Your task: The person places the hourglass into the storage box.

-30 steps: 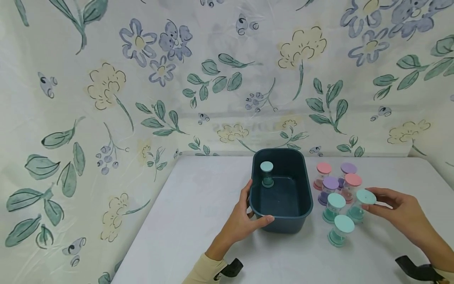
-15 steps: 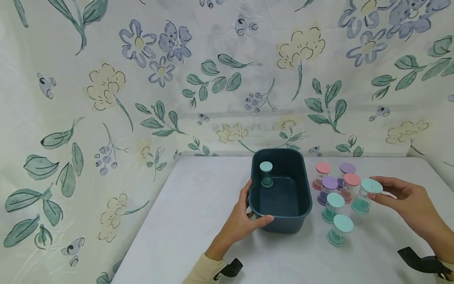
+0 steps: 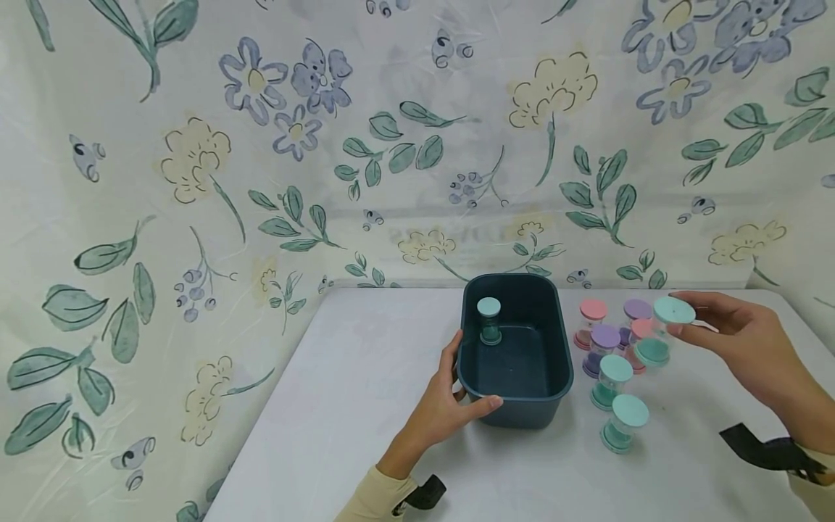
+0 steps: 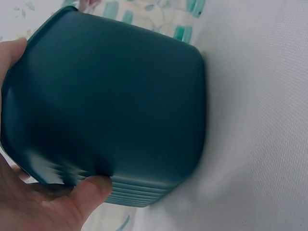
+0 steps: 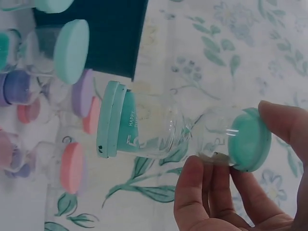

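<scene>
My right hand (image 3: 744,333) holds a mint-capped sand timer (image 5: 178,127) by its top cap, between thumb and fingers. It is lifted, and in the head view it overlaps a pink sand timer (image 3: 642,328) behind it. Lettering and a 5 show on its glass. My left hand (image 3: 440,409) grips the near left corner of a dark teal plastic bin (image 3: 522,412), thumb at the front rim. Inside the bin, toward the far left, one mint sand timer (image 3: 490,320) stands upright.
Right of the bin stand two mint sand timers, the nearer one (image 3: 625,423) at the front. Purple timers (image 3: 601,349) and another pink timer (image 3: 592,323) stand behind. A floral sheet (image 3: 365,181) hangs behind the white table (image 3: 339,377).
My right hand has raised the mint sand timer off the table, first slightly right, then up and away beyond its old spot. My left hand and the bin have stayed put.
</scene>
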`<act>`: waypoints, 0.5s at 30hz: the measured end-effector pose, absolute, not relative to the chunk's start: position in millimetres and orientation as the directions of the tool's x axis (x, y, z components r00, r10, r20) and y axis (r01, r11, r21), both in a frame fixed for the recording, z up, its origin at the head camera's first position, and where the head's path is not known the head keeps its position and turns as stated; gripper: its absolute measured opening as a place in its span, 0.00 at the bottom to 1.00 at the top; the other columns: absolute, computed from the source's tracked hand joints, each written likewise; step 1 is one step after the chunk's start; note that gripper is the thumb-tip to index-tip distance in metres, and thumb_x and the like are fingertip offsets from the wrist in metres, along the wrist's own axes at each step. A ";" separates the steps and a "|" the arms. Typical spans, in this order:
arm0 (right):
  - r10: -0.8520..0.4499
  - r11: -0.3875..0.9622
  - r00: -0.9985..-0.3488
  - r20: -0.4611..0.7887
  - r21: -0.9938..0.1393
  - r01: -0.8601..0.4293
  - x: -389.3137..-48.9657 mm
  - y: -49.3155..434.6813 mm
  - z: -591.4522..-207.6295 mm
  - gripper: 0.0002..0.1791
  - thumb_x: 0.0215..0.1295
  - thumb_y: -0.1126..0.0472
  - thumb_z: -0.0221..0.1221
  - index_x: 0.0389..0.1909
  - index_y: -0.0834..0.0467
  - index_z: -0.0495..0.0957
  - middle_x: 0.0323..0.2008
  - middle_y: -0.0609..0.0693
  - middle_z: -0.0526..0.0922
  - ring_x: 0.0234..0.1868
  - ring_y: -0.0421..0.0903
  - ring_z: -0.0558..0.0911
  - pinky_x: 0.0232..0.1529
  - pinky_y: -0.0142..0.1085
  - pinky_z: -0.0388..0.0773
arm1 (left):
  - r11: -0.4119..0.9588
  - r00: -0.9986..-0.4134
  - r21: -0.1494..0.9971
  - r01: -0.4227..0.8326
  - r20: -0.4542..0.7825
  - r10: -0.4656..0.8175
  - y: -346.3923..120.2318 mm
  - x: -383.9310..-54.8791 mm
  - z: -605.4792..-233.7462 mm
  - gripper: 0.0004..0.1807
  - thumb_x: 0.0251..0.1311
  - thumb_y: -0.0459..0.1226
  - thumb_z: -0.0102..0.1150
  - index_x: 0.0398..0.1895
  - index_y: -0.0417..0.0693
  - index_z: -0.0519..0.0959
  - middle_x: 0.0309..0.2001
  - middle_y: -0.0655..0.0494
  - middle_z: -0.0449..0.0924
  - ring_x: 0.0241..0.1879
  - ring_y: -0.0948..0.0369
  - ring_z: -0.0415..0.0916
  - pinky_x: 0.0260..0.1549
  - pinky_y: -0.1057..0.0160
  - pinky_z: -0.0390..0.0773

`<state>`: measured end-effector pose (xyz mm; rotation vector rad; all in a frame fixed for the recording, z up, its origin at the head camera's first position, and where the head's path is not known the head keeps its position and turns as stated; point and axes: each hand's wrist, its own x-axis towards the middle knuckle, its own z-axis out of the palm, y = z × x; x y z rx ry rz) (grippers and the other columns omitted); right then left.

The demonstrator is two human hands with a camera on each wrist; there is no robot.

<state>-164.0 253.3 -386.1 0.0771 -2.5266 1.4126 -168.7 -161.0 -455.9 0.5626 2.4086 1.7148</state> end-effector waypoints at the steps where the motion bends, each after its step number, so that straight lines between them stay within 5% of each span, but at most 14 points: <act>1: 0.068 0.526 -0.966 0.249 -0.832 -0.178 -164.8 252.2 -384.1 0.25 0.70 0.57 0.67 0.64 0.58 0.76 0.47 0.18 0.76 0.46 0.16 0.74 0.42 0.09 0.74 | 0.284 -0.922 0.933 0.223 0.107 0.373 -160.9 -168.7 -455.9 0.62 0.58 0.56 0.72 0.85 0.64 0.38 0.84 0.50 0.49 0.80 0.42 0.57 0.65 0.34 0.74; 15: 0.015 0.520 -0.974 0.225 -0.834 -0.185 -183.1 228.8 -354.1 0.26 0.71 0.53 0.66 0.67 0.53 0.76 0.49 0.19 0.78 0.51 0.19 0.75 0.46 0.14 0.70 | 0.285 -0.921 0.933 0.220 0.103 0.375 -160.0 -169.1 -454.6 0.62 0.58 0.56 0.72 0.85 0.63 0.38 0.84 0.49 0.48 0.80 0.41 0.57 0.65 0.34 0.74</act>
